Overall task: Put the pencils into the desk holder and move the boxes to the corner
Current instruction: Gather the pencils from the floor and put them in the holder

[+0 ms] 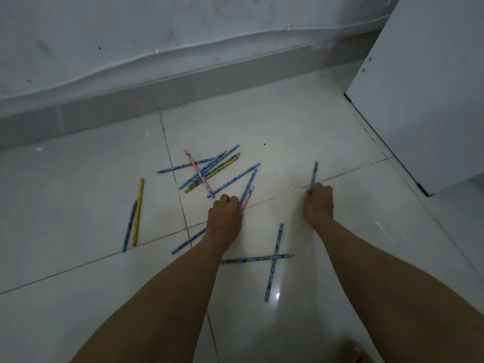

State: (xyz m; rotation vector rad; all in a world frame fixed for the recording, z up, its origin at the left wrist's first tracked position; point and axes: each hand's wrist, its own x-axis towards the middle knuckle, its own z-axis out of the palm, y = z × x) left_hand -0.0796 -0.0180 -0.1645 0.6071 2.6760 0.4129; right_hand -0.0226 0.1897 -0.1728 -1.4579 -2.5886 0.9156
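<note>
Several patterned pencils lie scattered on a white tiled floor. A crossed pile [207, 170] of blue, yellow and pink ones lies in the middle. My left hand [225, 218] is closed around a blue pencil and a pink pencil [247, 196] at their near ends. My right hand [318, 203] grips the near end of a single blue pencil [314, 174] that points away from me. A yellow pencil [138, 210] and a blue one [130, 226] lie side by side at the left. Two blue pencils [273, 260] cross near my forearms. No holder or boxes are in view.
A grey wall with a skirting board [157, 98] runs across the back. A white cabinet [424, 95] stands at the right, its corner reaching the floor. My bare toes [356, 352] show at the bottom edge.
</note>
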